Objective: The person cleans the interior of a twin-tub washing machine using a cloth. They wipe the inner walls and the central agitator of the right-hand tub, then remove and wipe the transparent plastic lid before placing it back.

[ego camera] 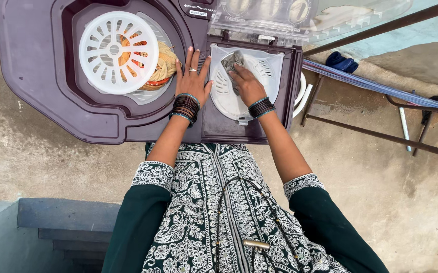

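Head view: the right hand (247,86) presses grey cloth (231,60) into the spin tub (269,68) at one o'clock; the left hand (192,76) rests flat, fingers spread, on the washer deck (42,65). Pushing evenly around the tub likely seats the load level.

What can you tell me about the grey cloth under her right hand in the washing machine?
The grey cloth is a crumpled, soft-looking fabric lying in the machine's smaller right-hand tub, against its white plastic wall. Only a bunched part shows; the rest is hidden. The right hand presses on it from above, fingers touching its folds. Whether it is wet cannot be told.
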